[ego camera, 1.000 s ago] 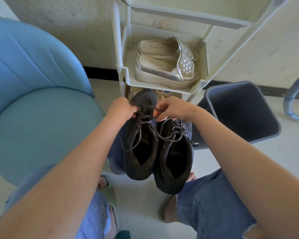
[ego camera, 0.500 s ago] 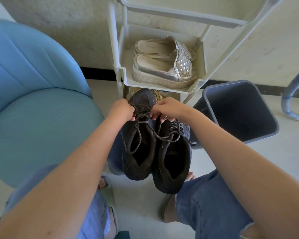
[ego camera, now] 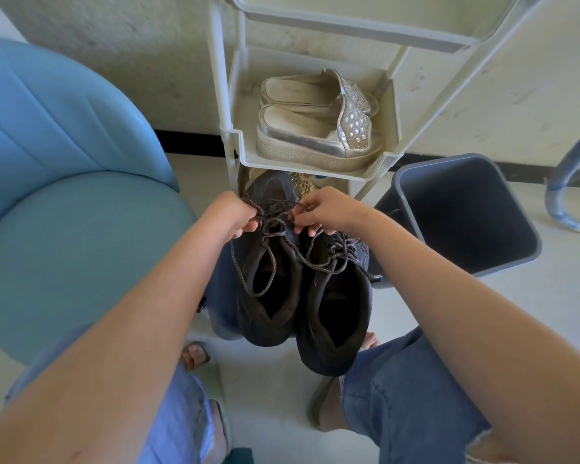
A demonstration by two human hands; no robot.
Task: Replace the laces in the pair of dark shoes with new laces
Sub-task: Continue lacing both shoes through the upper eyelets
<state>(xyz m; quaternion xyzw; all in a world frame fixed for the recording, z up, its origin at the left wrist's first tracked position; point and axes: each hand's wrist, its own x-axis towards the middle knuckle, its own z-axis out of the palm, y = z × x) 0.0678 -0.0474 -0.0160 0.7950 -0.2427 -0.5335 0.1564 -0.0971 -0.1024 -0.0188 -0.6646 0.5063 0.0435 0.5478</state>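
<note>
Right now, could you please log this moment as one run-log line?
step: working on lace | left hand: pinches lace | right hand: pinches lace | dark shoes: side by side, both laced

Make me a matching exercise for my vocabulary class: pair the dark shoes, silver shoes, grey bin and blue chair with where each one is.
Things:
1. dark shoes
2. silver shoes
3. grey bin
4. blue chair

Places:
A. on a shelf of the white rack
B. at the far left of the view
C. right of the rack
D. in the middle, laces pinched by the left hand and right hand

Pairs: 1-D, 2-A, 3-C, 4-B
</note>
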